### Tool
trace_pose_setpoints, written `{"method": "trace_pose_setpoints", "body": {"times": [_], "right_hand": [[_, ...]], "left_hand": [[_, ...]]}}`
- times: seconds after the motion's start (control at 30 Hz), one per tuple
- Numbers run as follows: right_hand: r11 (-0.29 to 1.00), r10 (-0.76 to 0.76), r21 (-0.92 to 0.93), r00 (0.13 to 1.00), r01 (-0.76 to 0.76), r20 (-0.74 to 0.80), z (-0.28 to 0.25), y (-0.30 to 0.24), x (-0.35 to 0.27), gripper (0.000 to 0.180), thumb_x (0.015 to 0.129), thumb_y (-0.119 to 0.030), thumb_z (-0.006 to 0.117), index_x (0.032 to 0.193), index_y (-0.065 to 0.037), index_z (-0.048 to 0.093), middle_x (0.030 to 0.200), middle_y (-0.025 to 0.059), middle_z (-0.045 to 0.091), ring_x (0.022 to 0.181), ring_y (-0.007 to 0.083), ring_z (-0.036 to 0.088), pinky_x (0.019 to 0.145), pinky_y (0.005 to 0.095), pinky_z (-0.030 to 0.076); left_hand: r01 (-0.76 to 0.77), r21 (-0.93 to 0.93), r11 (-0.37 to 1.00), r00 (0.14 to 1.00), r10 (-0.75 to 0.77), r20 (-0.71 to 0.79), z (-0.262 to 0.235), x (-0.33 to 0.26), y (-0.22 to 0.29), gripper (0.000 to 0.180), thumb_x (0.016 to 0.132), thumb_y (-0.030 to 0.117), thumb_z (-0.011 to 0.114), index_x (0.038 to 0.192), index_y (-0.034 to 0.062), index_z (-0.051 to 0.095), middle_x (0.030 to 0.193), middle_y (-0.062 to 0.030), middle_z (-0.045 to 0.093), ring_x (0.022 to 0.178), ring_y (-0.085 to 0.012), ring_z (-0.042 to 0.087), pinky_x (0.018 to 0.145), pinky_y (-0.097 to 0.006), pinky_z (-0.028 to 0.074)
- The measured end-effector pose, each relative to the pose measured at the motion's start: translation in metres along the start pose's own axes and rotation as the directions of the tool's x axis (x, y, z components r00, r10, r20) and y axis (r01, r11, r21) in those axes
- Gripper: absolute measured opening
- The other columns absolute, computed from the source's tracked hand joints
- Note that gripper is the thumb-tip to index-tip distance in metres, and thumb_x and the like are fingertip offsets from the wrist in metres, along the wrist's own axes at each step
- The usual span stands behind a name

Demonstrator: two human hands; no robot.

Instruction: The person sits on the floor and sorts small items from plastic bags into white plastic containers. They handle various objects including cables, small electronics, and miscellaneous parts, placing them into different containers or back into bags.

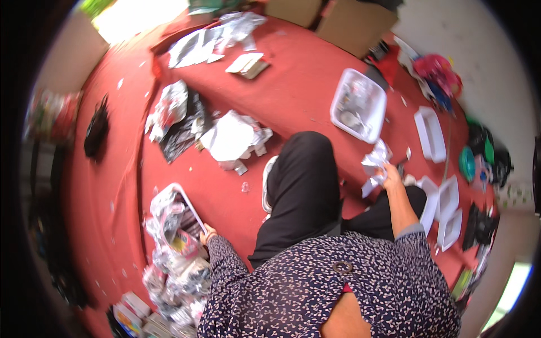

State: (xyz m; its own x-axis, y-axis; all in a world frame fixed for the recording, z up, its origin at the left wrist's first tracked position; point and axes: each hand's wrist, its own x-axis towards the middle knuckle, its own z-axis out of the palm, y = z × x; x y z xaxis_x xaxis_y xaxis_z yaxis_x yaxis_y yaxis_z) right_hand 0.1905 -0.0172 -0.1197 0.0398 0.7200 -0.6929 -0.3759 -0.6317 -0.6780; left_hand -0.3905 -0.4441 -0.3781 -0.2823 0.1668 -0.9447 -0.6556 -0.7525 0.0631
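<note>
Person seated on red floor (293, 96) among scattered wrappers.
Right hand (390, 173) closed around crumpled white paper (376, 163); left hand (207, 232) grips white tray (186, 204) rim.

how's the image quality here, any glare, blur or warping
Head view: strong fisheye warping, with a black rim and the red floor covering bowing outward; a blown-out glare patch at top left; motion blur at the right edge, smearing the pink object; the right hand on crumpled white paper is fairly sharp.
</note>
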Motion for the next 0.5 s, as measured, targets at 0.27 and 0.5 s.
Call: {"method": "trace_pose_setpoints", "body": {"times": [0.27, 0.5], "right_hand": [[0.985, 0.103, 0.149, 0.990, -0.087, -0.099, 0.007, -0.013, -0.018, 0.012, 0.081, -0.009, 0.045, 0.090, -0.001, 0.046, 0.060, 0.0071, 0.047, 0.041, 0.0125, 0.041, 0.032, 0.0228, 0.031], [0.950, -0.097, 0.308, 0.989, 0.058, 0.113, 0.044, -0.022, -0.034, 0.016, 0.082, -0.020, 0.050, 0.092, -0.007, 0.049, 0.067, 0.0080, 0.053, 0.047, 0.0119, 0.045, 0.035, 0.0208, 0.034]], "left_hand": [[0.139, 0.264, 0.954, 0.811, 0.043, -0.583, 0.054, -0.083, -0.082, 0.049, 0.081, 0.030, 0.047, 0.127, 0.0201, 0.030, 0.134, 0.0028, 0.025, 0.111, -0.0276, 0.039, 0.081, -0.056, 0.041], [0.106, 0.685, 0.721, 0.994, -0.089, -0.060, 0.131, -0.111, -0.126, 0.040, 0.079, 0.016, 0.042, 0.118, 0.0060, 0.040, 0.119, -0.0101, 0.047, 0.102, -0.0229, 0.052, 0.088, -0.052, 0.035]]}}
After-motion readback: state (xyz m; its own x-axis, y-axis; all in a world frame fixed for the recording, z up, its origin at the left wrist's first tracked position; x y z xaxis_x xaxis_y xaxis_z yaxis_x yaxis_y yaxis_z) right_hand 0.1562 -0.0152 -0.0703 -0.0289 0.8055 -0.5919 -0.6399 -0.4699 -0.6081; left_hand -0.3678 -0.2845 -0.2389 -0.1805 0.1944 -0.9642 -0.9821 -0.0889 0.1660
